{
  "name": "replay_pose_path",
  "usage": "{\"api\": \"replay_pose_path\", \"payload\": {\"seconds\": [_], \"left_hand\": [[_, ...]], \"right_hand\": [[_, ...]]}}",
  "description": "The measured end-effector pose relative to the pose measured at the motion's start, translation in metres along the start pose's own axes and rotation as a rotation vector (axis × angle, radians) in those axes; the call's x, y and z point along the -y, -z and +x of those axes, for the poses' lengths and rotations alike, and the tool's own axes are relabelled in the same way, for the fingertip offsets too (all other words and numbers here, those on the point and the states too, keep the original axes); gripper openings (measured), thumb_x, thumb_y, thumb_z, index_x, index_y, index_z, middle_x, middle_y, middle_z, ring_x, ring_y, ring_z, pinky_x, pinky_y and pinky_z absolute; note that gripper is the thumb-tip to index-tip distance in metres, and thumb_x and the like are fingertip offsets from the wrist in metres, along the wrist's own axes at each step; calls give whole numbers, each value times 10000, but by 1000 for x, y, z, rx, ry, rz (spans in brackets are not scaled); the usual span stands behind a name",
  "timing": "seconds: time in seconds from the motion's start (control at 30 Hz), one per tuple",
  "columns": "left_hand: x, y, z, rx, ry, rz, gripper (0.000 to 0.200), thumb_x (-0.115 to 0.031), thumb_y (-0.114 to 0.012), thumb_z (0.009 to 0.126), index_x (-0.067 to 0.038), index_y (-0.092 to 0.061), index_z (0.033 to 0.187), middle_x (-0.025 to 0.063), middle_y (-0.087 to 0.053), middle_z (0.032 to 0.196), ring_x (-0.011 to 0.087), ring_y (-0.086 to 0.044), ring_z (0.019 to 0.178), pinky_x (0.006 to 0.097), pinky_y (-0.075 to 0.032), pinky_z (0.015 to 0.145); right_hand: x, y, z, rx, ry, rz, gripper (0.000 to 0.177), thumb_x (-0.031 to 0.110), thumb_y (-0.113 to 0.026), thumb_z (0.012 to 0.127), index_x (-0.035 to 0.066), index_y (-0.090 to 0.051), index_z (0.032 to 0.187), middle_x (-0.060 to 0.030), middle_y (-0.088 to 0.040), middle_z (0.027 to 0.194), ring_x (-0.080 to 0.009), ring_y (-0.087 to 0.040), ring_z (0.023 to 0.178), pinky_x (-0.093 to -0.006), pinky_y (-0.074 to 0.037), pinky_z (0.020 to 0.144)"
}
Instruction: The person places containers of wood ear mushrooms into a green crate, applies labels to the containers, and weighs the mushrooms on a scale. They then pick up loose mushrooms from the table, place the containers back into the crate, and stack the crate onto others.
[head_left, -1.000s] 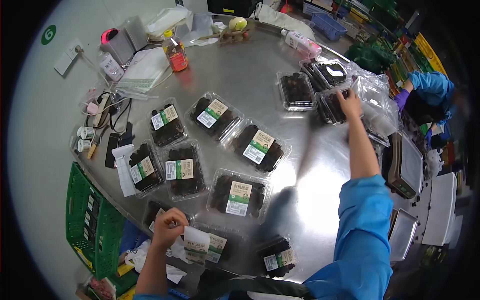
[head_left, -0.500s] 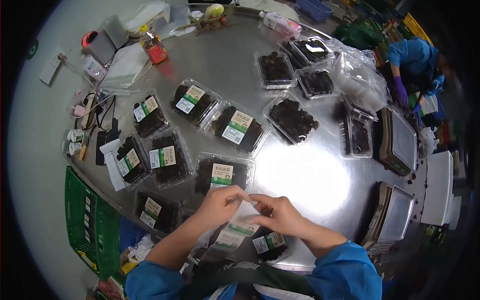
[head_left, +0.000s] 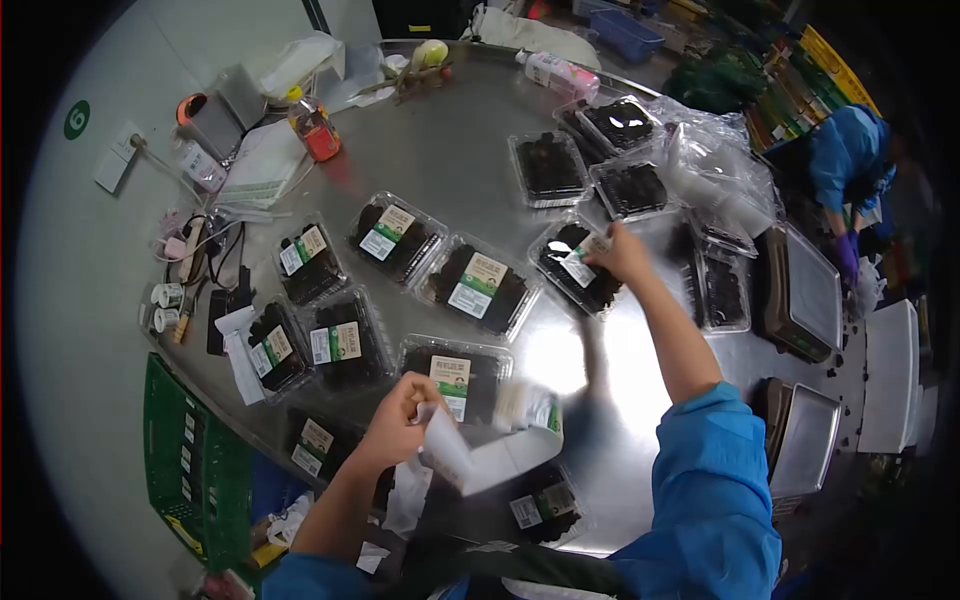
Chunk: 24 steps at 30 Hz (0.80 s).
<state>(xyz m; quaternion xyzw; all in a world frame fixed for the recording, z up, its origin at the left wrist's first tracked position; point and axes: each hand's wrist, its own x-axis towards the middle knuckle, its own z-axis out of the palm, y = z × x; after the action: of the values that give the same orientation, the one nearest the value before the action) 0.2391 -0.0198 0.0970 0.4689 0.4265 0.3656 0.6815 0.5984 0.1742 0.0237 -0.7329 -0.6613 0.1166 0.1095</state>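
Note:
In the head view, my left hand is closed on a strip of labels, which curls out to the right toward its blurred roll. My right hand reaches far forward, its fingers closed on the edge of a green-and-beige label. That label lies over the lid of a clear clamshell box filled with dark, crinkled pieces. Near my left hand is a labelled box. More labelled boxes, such as the one ahead, stand to the left.
Unlabelled boxes sit at the back right beside stacked clear lids. Framed trays line the right side. A green crate stands lower left, a drink bottle at the back left. A co-worker in blue bends at the far right.
My right hand has left the label strip and moved forward right, bringing a label onto the clamshell box. My left hand has moved slightly left, keeping the strip, which now hangs looped.

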Motion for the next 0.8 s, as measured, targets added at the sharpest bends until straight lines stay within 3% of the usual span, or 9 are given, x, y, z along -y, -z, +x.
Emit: {"api": "replay_pose_path", "payload": {"seconds": [0.03, 0.1, 0.13, 0.17, 0.23, 0.43, 0.5, 0.63, 0.8], "left_hand": [[-1, 2, -1, -10, 42, 68, 122, 66, -544, 726, -16, -510, 810, 70, -595, 822, 125, -556, 765, 252, -439, 673], [-6, 4, 13, 24, -80, 364, 129, 59, -535, 731, -2, -529, 844, 71, -594, 819, 130, -559, 761, 260, -443, 672], [-11, 3, 24, 72, -211, 662, 150, 52, -526, 735, 12, -548, 878, 71, -592, 815, 136, -562, 756, 267, -447, 670], [-17, -3, 33, 45, -181, 635, 117, 41, -510, 743, 23, -548, 852, 74, -601, 839, 138, -567, 787, 267, -450, 677], [-14, -23, 51, -44, -187, 20, 143, 60, -499, 739, 14, -545, 866, 77, -614, 892, 133, -573, 825, 262, -457, 689], [-60, -38, 58, -89, -324, 543, 86, -29, -591, 701, 4, -512, 698, 104, -600, 694, 172, -592, 610, 290, -448, 553], [-67, -32, 65, -104, -574, 809, 160, -21, -623, 646, -28, -471, 596, 105, -493, 528, 239, -503, 489, 312, -362, 466], [-74, -1, 96, 36, -674, 887, 201, -67, -635, 645, -34, -451, 570, 111, -446, 511, 272, -422, 469, 350, -317, 481], [-106, 81, 120, 12, -651, 667, 176, 0, -593, 698, 9, -450, 596, 127, -589, 729, 180, -535, 632, 297, -431, 605]], "right_hand": [[19, 28, -5, 40, -84, -116, 607, 349, -758, 617, 33, -453, 1036, -202, -593, 921, -359, -587, 823, -438, -451, 725], [28, 34, -7, -91, 24, -27, 586, 340, -734, 655, 30, -470, 1075, -156, -607, 923, -287, -607, 811, -387, -469, 710], [47, 33, -20, 38, 87, 326, 579, 346, -726, 658, 24, -485, 1075, -156, -611, 928, -257, -606, 827, -365, -474, 705], [72, 31, -44, 173, 139, 677, 574, 351, -719, 661, 18, -501, 1075, -156, -614, 934, -228, -605, 843, -342, -479, 700], [116, 49, -115, 693, 416, 854, 452, 237, -713, 694, 23, -559, 1061, -129, -634, 885, -193, -608, 732, -308, -478, 651], [144, 95, -166, 388, 331, 857, 353, 192, -723, 683, 21, -607, 969, -123, -629, 757, -225, -610, 613, -282, -465, 557], [149, 108, -160, 279, 474, 770, 319, 192, -726, 676, 25, -619, 925, -120, -626, 733, -218, -609, 600, -281, -462, 550], [152, 99, -125, 201, 463, 748, 208, 127, -712, 687, 14, -607, 827, -94, -630, 717, -149, -602, 602, -258, -460, 545], [83, 60, 54, -12, 24, 1000, 210, 110, -722, 692, 4, -576, 800, -57, -601, 628, -95, -574, 568, -235, -452, 500]]}}
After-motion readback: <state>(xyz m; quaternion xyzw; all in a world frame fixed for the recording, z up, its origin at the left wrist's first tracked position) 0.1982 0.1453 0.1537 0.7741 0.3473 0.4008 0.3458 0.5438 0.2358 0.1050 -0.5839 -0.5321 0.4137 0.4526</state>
